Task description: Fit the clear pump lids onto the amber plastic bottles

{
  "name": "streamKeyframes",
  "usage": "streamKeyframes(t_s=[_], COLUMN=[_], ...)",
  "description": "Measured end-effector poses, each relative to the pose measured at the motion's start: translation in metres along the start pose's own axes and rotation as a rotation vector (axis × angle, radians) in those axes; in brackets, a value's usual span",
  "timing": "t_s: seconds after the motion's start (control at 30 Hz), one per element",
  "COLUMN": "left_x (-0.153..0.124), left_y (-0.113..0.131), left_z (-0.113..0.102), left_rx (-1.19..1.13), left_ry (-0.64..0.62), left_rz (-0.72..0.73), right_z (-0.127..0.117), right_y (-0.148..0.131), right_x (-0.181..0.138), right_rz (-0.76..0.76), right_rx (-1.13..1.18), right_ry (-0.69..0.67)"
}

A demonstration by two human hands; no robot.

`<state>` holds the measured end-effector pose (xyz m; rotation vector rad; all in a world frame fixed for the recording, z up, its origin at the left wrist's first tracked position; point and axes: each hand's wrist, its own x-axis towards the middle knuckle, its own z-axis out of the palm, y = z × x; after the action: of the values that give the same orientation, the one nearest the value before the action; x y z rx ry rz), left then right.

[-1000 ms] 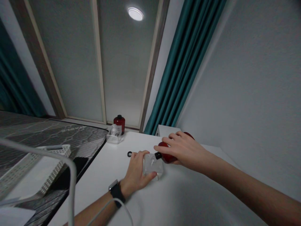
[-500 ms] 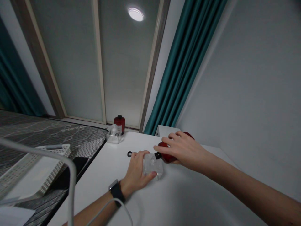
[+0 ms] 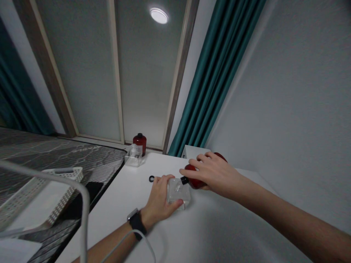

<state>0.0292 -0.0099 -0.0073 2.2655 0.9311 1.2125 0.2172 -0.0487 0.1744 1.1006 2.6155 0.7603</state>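
Observation:
My left hand (image 3: 161, 199), with a dark watch (image 3: 136, 222) on its wrist, grips the left side of a clear square container (image 3: 179, 191) on the white table (image 3: 131, 193). Inside the container some clear, bubbly content shows. My right hand (image 3: 211, 170) is wrapped round a dark red bottle (image 3: 195, 181). The bottle is tipped on its side, its black neck (image 3: 184, 180) pointing left over the container's right part. Part of the bottle is hidden behind my fingers. A small black ring (image 3: 151, 178) lies just left of the container, by my left fingertips.
At the table's far left corner stand another red bottle (image 3: 140, 144) and a clear box (image 3: 133, 159) with something see-through in it. A white box (image 3: 195, 151) is behind my right hand. A white perforated basket (image 3: 52, 193) sits to the left; a pale cable (image 3: 83, 204) crosses the near left.
Almost nothing differs. Both hands keep their places, with the bottle still tipped over the container; the view has shifted very slightly.

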Motion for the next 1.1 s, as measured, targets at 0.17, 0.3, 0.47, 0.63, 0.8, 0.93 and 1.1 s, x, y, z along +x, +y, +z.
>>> streamKeyframes(t_s=[0.17, 0.3, 0.47, 0.63, 0.8, 0.93, 1.1], left_x=[-0.001, -0.002, -0.003, -0.003, -0.003, -0.002, -0.002], left_y=[-0.002, -0.004, -0.005, -0.005, -0.006, -0.007, -0.007], left_z=[0.000, 0.001, 0.002, 0.002, 0.002, 0.003, 0.002], left_rx=[-0.007, -0.007, -0.020, -0.021, -0.028, -0.037, -0.057], left_ry=[-0.010, -0.014, -0.023, -0.019, -0.005, 0.009, 0.030], left_rz=[-0.004, 0.003, 0.001, 0.008, 0.016, 0.002, -0.032], right_z=[0.001, 0.001, 0.000, 0.006, 0.015, 0.008, 0.001], right_y=[0.000, 0.000, 0.001, 0.000, -0.001, 0.006, 0.008], right_x=[0.000, 0.000, 0.001, 0.000, -0.004, -0.004, -0.004], right_rz=[-0.001, -0.008, -0.007, 0.007, 0.034, 0.073, 0.160], right_rx=[-0.010, -0.007, 0.007, 0.031, 0.097, 0.157, 0.270], right_ry=[0.004, -0.006, -0.008, 0.003, 0.027, 0.037, 0.039])
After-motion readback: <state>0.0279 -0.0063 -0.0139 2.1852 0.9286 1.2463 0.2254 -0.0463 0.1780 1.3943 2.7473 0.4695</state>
